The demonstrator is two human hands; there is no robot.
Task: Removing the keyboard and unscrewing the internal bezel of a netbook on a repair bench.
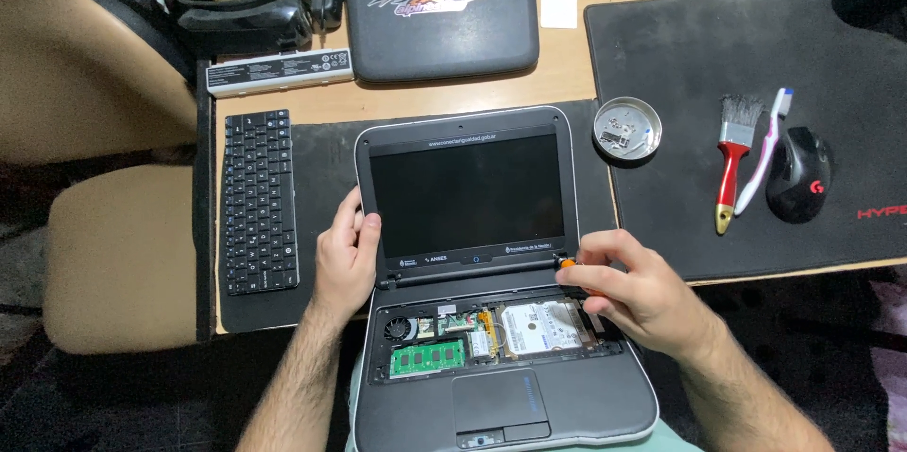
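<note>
Grey opened laptop at the desk's front edge; left hand grips its screen, right hand pinches an orange-handled screwdriver.

Both forearms are bare, with no sleeves reaching into view, and dark hair runs along them up to the wrists. The left hand and the right hand wear no gloves, rings or watch. The fingernails are short and plain.
</note>
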